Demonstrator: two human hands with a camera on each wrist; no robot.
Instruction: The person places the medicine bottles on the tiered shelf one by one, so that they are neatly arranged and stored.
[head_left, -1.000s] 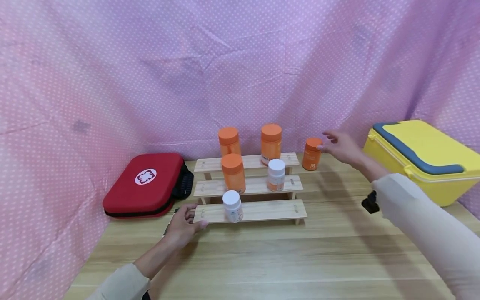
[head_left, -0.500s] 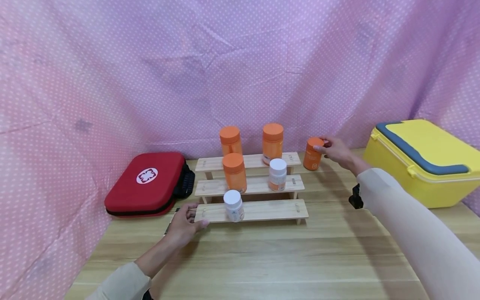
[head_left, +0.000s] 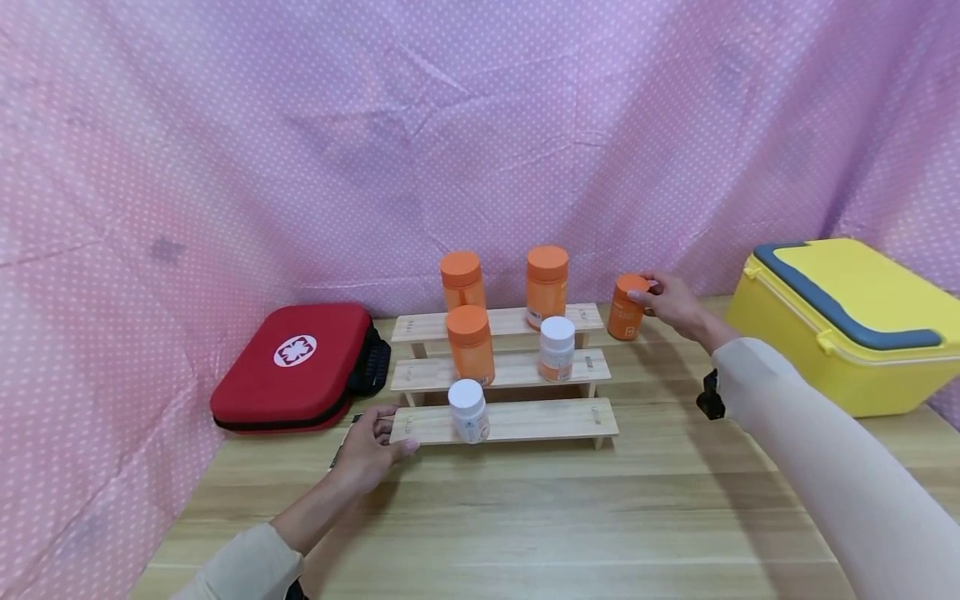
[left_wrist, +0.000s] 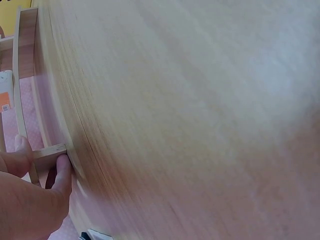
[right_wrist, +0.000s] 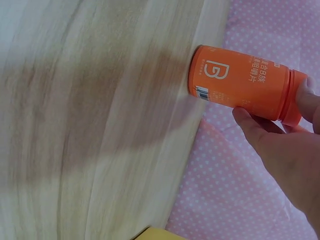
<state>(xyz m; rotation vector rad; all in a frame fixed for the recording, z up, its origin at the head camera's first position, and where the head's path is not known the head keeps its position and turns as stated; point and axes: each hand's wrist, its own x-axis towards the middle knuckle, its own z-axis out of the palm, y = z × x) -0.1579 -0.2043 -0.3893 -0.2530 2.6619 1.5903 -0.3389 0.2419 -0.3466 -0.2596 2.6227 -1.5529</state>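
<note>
My right hand (head_left: 677,307) grips a small orange pill bottle (head_left: 623,320) that stands upright on the table, right of a three-step wooden rack (head_left: 547,419). In the right wrist view, my thumb lies at the cap and a finger touches the side of the bottle (right_wrist: 240,80). My left hand (head_left: 366,457) holds the left end of the lowest step, pinching its end and leg in the left wrist view. On that step stands a white bottle (head_left: 469,413). The middle step bears an orange bottle (head_left: 472,350) and a white one (head_left: 556,350); two orange bottles (head_left: 547,287) stand on top.
A red first-aid case (head_left: 292,367) lies at the left, close to the rack. At the right stands a yellow box (head_left: 832,367) with a grey-trimmed lid, beside my right arm. A pink dotted cloth (head_left: 480,150) hangs behind the table (head_left: 510,525).
My right hand has moved left onto the orange pill bottle, and its fingers have closed on it. The left hand keeps its hold on the rack.
</note>
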